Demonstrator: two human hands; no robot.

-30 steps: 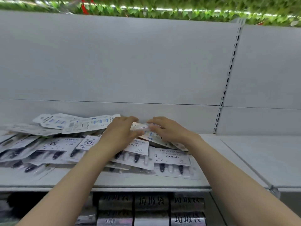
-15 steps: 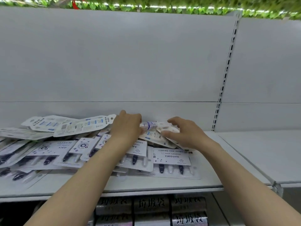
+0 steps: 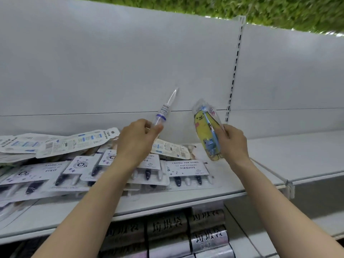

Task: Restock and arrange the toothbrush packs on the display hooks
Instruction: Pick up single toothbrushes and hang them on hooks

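The pile of toothbrush packs runs off the left edge, its small print too blurred to read. The left hand hides the lower end of the clear tube and part of one pack's label.

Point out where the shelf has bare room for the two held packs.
The shelf is bare right of the YIKOJIFE pack, out to the divider. A narrow bare strip runs along the front edge. Left of that, the pile crowds it.
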